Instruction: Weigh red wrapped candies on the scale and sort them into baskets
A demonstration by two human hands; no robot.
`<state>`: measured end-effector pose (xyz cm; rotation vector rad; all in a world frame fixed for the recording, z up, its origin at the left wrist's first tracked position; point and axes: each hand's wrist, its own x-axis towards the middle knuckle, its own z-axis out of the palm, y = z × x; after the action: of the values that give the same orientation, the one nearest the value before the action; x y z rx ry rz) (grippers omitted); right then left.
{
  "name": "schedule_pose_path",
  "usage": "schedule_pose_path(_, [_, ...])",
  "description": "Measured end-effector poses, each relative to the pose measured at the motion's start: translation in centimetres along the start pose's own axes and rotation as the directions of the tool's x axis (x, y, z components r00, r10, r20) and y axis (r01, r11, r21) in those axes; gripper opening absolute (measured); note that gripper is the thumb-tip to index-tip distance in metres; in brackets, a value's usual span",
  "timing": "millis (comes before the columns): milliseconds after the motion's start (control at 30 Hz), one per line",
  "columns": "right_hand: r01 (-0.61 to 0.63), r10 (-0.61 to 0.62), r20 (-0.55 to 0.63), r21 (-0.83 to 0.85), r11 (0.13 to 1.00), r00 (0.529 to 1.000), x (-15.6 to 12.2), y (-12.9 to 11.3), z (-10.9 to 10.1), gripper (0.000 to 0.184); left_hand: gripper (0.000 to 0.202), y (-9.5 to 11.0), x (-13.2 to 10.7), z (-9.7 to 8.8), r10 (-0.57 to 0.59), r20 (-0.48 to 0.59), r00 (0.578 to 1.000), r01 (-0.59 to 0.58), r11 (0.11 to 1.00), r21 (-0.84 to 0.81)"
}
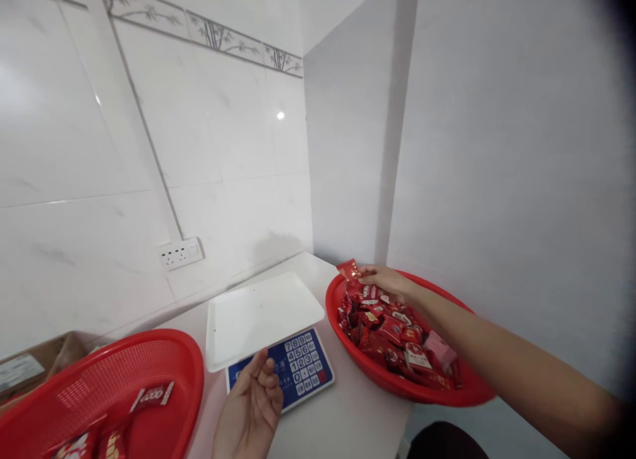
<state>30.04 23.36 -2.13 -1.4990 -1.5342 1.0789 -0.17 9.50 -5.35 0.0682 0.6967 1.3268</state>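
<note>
My right hand (385, 280) reaches over the red basin (397, 383) on the right, which is heaped with red wrapped snack packets (392, 333). Its fingers pinch one red packet (349, 269) lifted at the basin's far left rim. My left hand (252, 406) hovers palm up, fingers loosely curled and apart, holding nothing, at the front edge of the scale's blue keypad (301, 368). The scale's white weighing tray (258, 316) is bare.
A red mesh basket (89, 379) at the lower left holds a few red packets (152, 396). A cardboard box (30, 366) sits behind it. A wall socket (181, 252) is on the tiled wall. A white partition stands on the right.
</note>
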Motion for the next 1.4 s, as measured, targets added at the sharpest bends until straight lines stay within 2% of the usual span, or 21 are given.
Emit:
schedule_pose_path(133, [0.019, -0.031, 0.090, 0.122, 0.992, 0.995, 0.7, -3.1, 3.7, 0.017, 0.017, 0.3, -0.7, 0.5, 0.002, 0.001, 1.000, -0.002, 1.000, -0.014])
schedule_pose_path(233, [0.036, -0.066, 0.169, 0.173, 0.984, 0.983, 1.5, -5.0, 7.5, 0.017, 0.016, 1.1, -1.0, 0.3, 0.062, 0.033, 0.998, -0.059, 0.996, -0.068])
schedule_pose_path(333, [0.039, -0.077, 0.215, 0.174, 0.984, 0.974, 2.5, -5.6, 10.9, 0.016, 0.018, 2.4, -1.4, -0.1, 0.132, 0.066, 0.989, -0.122, 0.982, -0.141])
schedule_pose_path(467, [0.018, -0.038, 0.173, 0.116, 0.993, 0.984, 3.4, -5.1, 14.1, 0.016, 0.024, 4.0, -2.1, -0.5, 0.205, 0.088, 0.975, -0.182, 0.960, -0.215])
schedule_pose_path(600, [0.035, -0.045, 0.115, 0.090, 0.995, 0.992, 4.0, -5.2, 16.1, 0.020, 0.026, 4.8, -2.7, -0.5, 0.238, 0.100, 0.966, -0.210, 0.950, -0.229])
schedule_pose_path(767, [0.124, -0.126, 0.008, 0.104, 0.987, 0.992, 5.1, -5.7, 17.4, 0.023, 0.026, 5.0, -2.9, -0.5, 0.244, 0.121, 0.962, -0.209, 0.948, -0.241])
schedule_pose_path(1000, [0.187, -0.180, -0.077, 0.095, 0.978, 0.981, 5.3, -4.9, 17.2, 0.023, 0.023, 5.1, -3.0, -0.7, 0.276, 0.185, 0.943, -0.225, 0.941, -0.253])
schedule_pose_path(1200, [0.305, -0.290, -0.168, 0.075, 0.949, 0.942, 4.7, -6.1, 17.0, 0.027, 0.023, 5.3, -3.3, -0.6, 0.300, 0.165, 0.940, -0.256, 0.935, -0.245])
schedule_pose_path(1300, [0.351, -0.339, -0.149, 0.065, 0.934, 0.929, 4.5, -6.7, 17.0, 0.030, 0.023, 5.3, -3.4, -0.6, 0.303, 0.163, 0.939, -0.259, 0.935, -0.243])
schedule_pose_path(1400, [0.375, -0.372, -0.061, 0.044, 0.926, 0.926, 4.5, -6.6, 17.2, 0.033, 0.023, 5.4, -3.3, -0.6, 0.304, 0.165, 0.938, -0.261, 0.935, -0.239])
